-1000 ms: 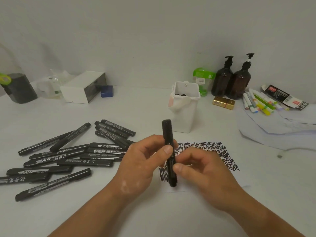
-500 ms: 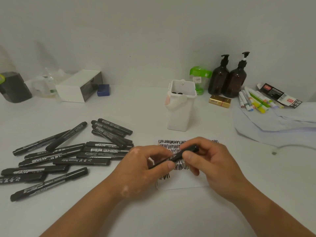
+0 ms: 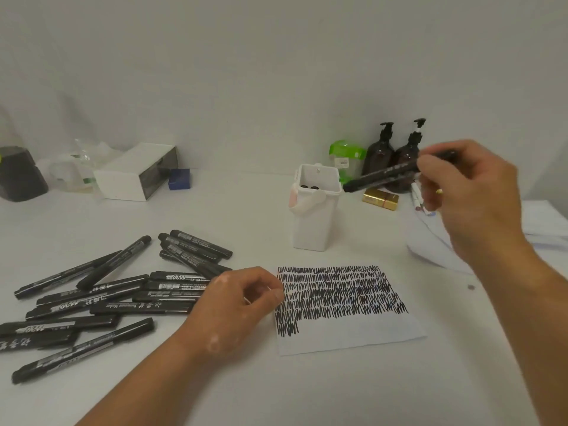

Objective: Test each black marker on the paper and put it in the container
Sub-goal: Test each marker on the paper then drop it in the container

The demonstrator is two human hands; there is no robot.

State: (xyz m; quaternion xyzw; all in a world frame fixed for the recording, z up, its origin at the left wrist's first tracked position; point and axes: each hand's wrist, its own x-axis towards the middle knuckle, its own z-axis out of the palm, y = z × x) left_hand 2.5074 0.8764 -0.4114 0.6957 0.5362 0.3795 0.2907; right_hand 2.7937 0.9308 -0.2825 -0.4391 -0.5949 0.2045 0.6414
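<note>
The grip of the right hand [image 3: 473, 207] pinches a black marker [image 3: 390, 173], held in the air just right of the white container [image 3: 316, 222]. The left hand [image 3: 242, 305] rests loosely curled, holding nothing, at the left edge of the scribbled paper [image 3: 353, 333], beside the marker pile [image 3: 123, 299].

Black markers [image 3: 123, 302] with white lettering fill the left of the frame; another black marker [image 3: 384, 174] is at upper right. The white paper [image 3: 353, 336] bears rows of black zigzag scribble. White container [image 3: 313, 229], brown bottles [image 3: 379, 152], gold box [image 3: 380, 199], blue block [image 3: 179, 178].
</note>
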